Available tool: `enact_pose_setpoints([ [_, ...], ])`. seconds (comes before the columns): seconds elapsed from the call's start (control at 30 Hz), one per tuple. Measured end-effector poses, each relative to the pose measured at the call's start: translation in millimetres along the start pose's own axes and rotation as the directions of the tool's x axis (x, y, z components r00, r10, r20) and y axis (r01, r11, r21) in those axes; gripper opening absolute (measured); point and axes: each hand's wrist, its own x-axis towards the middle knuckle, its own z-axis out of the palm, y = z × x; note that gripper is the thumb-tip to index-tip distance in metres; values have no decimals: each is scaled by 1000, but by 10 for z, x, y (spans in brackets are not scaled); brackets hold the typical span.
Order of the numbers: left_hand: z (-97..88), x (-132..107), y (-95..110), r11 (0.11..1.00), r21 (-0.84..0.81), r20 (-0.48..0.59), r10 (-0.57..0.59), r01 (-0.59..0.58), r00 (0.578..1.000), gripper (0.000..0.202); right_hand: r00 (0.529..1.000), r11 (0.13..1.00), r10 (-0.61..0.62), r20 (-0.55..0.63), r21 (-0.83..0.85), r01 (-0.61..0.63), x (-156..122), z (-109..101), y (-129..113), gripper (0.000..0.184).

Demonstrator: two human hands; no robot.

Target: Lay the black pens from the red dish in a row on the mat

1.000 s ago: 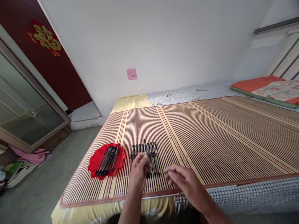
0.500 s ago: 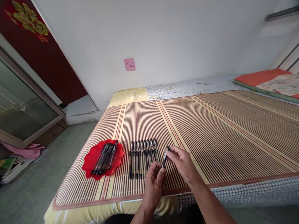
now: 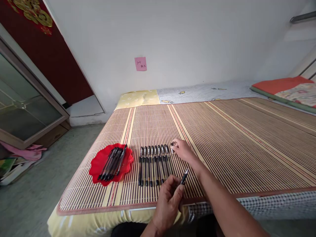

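Note:
My left hand (image 3: 170,199), near the mat's front edge, is closed around an uncapped pen (image 3: 184,177). Its bare tip points up and away, and the rest of the barrel is hidden in the fingers. Farther out, my right hand (image 3: 182,149) pinches a dark pen cap (image 3: 172,144) at the right end of a row of caps (image 3: 155,150). Below those caps several pens (image 3: 150,169) with clear barrels lie side by side. To their left, a red scalloped plate (image 3: 96,163) holds a pile of black pens (image 3: 112,164).
A striped bamboo mat (image 3: 222,148) covers the bed. Folded orange and floral bedding (image 3: 283,86) lies at the far right. A pink note (image 3: 140,64) is stuck on the white wall. A glass-panelled door (image 3: 27,98) stands at left above the grey floor.
The cap has come off the pen. My right hand has moved away with it toward the row of caps, while my left hand keeps the pen, slightly farther right in view.

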Motion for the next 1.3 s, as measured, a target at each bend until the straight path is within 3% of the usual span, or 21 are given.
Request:
enact_pose_setpoints([
  [0.3,-5,-15,37,1000,12,34,-13,13,999,36,1000,994,13,10,-107,-12,17,-4,42,32],
  [0.43,-10,-10,17,1000,15,39,-19,18,999,36,989,994,-18,147,-101,33,-42,-87,109,57],
  [0.53,-8,-7,20,1000,23,36,-22,21,999,37,969,989,-75,235,-110,103,-45,-120,115,66],
  [0.87,-16,3,16,1000,19,41,-25,24,999,38,955,959,-93,283,-233,163,20,-143,-34,59],
  [1.3,-5,16,28,999,-10,8,-41,41,999,44,946,974,-101,308,-165,158,55,-102,27,60],
])
